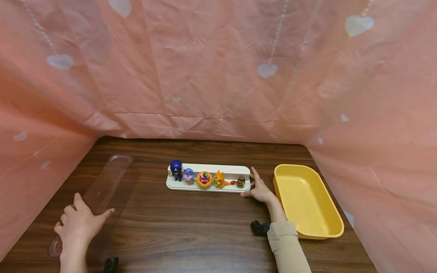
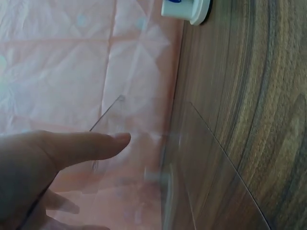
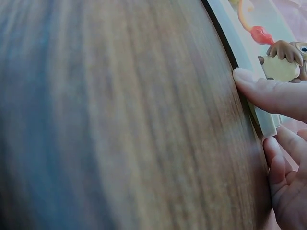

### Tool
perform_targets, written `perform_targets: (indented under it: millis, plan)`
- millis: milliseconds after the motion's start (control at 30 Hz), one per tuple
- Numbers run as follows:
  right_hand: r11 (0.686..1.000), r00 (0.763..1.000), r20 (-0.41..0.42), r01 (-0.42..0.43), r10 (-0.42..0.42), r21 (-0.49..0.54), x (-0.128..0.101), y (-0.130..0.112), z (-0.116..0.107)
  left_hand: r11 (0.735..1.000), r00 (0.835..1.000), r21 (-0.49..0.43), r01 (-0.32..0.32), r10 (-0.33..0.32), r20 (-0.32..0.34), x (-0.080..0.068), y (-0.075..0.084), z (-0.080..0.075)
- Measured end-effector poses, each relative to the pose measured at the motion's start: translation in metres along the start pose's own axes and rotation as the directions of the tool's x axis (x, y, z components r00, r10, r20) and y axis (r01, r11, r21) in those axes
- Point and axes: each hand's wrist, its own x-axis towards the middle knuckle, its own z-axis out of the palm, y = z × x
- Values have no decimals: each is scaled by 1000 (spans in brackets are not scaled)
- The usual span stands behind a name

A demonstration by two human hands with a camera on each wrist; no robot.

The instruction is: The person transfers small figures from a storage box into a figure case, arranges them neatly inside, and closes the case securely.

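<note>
A white display stand (image 1: 211,190) near the table's middle bears a row of small figurines: a blue-helmeted one (image 1: 176,170), a blue one (image 1: 189,175), a round orange one (image 1: 204,179), an orange dragon-like one (image 1: 220,179) and a brown one (image 1: 241,182). My right hand (image 1: 261,189) grips the stand's right end; its thumb (image 3: 268,93) lies on the front edge and the other fingers are round the end. On the left, my left hand (image 1: 79,223) spans a long clear plastic cover (image 1: 108,182), with the thumb (image 2: 98,146) on the near side and fingers showing through it.
A yellow tray (image 1: 332,197) stands at the right, beside my right forearm. Pink curtain (image 1: 211,76) with hearts surrounds the back and sides of the wooden table (image 1: 184,235). Black wrist mounts (image 1: 260,228) show beside both arms.
</note>
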Motion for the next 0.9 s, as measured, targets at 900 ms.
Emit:
perform_targets:
  millis: [900]
  plan:
    - [1000,1000,-7,-4,4,-9,-2,-1,0,991,946,-17,-133,122,-299,-9,29,-17]
